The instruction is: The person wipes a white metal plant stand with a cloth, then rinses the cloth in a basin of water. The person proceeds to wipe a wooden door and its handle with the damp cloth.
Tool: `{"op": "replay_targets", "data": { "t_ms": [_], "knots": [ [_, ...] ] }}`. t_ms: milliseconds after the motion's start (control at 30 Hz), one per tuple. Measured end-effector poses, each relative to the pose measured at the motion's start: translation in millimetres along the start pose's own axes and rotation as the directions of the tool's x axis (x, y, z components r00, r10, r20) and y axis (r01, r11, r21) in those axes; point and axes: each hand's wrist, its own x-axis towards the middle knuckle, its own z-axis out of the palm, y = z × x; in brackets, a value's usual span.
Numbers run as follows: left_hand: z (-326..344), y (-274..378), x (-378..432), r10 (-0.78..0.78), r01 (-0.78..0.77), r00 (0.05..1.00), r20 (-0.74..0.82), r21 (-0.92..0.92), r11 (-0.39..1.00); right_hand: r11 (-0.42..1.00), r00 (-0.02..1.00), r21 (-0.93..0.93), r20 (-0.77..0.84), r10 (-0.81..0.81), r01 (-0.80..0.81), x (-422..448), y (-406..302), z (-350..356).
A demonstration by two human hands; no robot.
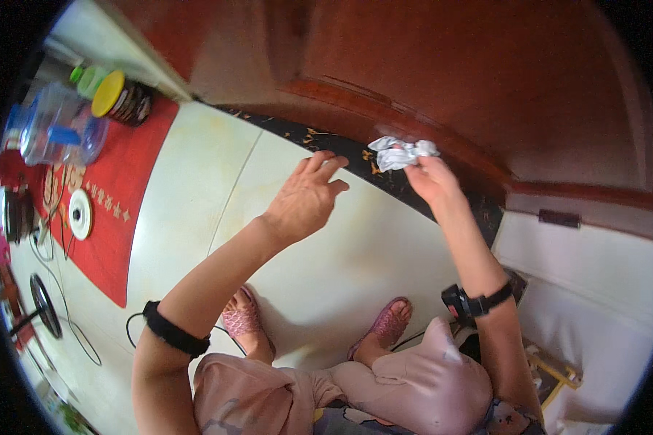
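Note:
A crumpled white cloth or tissue point(400, 155) is gripped in the fingers of my right hand point(432, 176). It appears close to the lower part of a reddish-brown wooden door point(441, 65), above a dark patterned threshold strip point(337, 147); whether it touches the door I cannot tell. My left hand point(307, 198) hovers over the pale floor tiles point(239, 168), fingers apart and holding nothing. Both feet, in pink slippers point(389, 323), stand on the tiles beneath my arms.
To the left lies a red mat point(136, 217) bearing writing. On it stand clear plastic containers point(60, 128), a yellow-lidded jar point(109, 95) and a white round base point(80, 213). Cables point(68, 321) trail over the floor near a black stand point(44, 305). A white wall point(587, 272) bounds the right.

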Motion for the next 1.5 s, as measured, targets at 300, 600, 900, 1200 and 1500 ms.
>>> {"op": "replay_targets", "data": {
  "t_ms": [300,600,900,1200,1500],
  "knots": [
    [-4,-12,9,-0.066,0.059,0.996,-0.052,-0.129,0.99,0.902,0.996,-0.423,-0.004,0.088,-0.081,30,44,37],
    [-12,-36,18,-0.401,0.27,0.867,-0.298,-0.395,0.878,0.669,0.992,-0.743,0.072,0.1,-0.014,-13,92,111],
    [-10,-54,42,-0.844,0.156,0.488,-0.225,-0.928,0.338,-0.105,0.912,-0.913,0.402,-0.08,0.393,-38,97,130],
    [-98,-10,49,-0.761,-0.369,0.405,-0.508,-0.852,0.372,0.12,0.712,-0.704,0.675,-0.196,0.7,-178,57,207],
    [-151,-21,8,-0.479,-0.498,0.409,-0.777,-0.63,0.596,-0.922,-0.428,0.253,0.897,0.111,0.292,-257,43,323]
  ]
}}
